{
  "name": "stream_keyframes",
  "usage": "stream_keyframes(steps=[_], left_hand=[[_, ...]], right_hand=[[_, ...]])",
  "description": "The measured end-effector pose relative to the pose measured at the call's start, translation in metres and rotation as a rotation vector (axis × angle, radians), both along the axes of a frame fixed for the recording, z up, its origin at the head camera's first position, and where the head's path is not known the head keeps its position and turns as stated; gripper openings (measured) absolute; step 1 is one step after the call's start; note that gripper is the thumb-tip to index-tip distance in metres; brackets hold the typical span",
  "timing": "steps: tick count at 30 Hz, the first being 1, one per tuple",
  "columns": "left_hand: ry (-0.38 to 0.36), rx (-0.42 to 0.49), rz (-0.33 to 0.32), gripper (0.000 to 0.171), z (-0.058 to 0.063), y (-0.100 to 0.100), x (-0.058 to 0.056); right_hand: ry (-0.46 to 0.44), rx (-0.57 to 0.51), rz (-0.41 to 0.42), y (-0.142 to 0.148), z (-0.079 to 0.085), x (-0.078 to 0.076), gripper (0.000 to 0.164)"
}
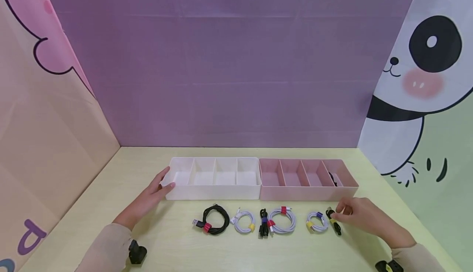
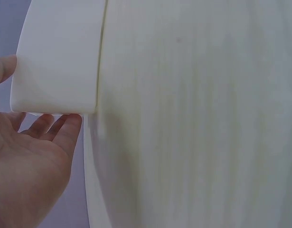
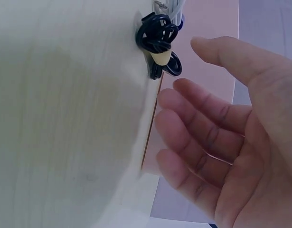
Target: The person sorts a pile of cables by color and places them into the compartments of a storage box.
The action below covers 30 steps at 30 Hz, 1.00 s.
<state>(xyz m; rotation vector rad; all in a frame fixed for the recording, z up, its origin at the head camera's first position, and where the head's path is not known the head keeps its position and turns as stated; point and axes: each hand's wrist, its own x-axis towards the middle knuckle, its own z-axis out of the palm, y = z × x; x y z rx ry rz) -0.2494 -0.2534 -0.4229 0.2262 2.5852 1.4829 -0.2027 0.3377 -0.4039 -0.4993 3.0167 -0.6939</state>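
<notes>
In the head view my left hand touches the left end of a white divided box. The left wrist view shows that hand's thumb at one edge of the white box and its fingertips against the end. My right hand hovers by a small black cable bundle with a yellow tie. In the right wrist view its fingers are bent and apart from the thumb, nothing between them, beside the black cable bundle. A pink divided box stands beyond it, with something black in its rightmost compartment.
Before the boxes lie, left to right, a black cable coil, a white coil, a black bundle with a purple tie, a larger white coil and a white coil. The boxes stand end to end. A purple backdrop rises behind.
</notes>
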Motion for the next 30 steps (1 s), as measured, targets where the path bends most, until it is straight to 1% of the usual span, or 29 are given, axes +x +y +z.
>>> stream_keyframes(steps=[9, 14, 18, 23, 30], left_hand=[[0.009, 0.016, -0.002, 0.081, -0.0009, 0.0005, 0.0023], [0.025, 0.009, 0.003, 0.081, -0.0011, 0.0010, 0.0025], [0.019, 0.009, 0.004, 0.081, -0.0008, 0.0011, 0.0021], [0.001, 0.014, 0.006, 0.082, -0.0006, 0.0013, 0.0021], [0.001, 0.027, 0.002, 0.082, -0.0012, 0.0009, 0.0014]], right_hand=[[-0.087, 0.044, -0.058, -0.0036, -0.0022, -0.0012, 0.025], [-0.118, 0.046, -0.061, -0.0054, -0.0033, -0.0031, 0.024], [-0.149, 0.044, -0.071, -0.0068, -0.0029, -0.0031, 0.023], [-0.149, 0.040, -0.045, -0.0066, -0.0038, -0.0020, 0.023], [-0.113, 0.030, 0.008, -0.0048, -0.0061, -0.0028, 0.019]])
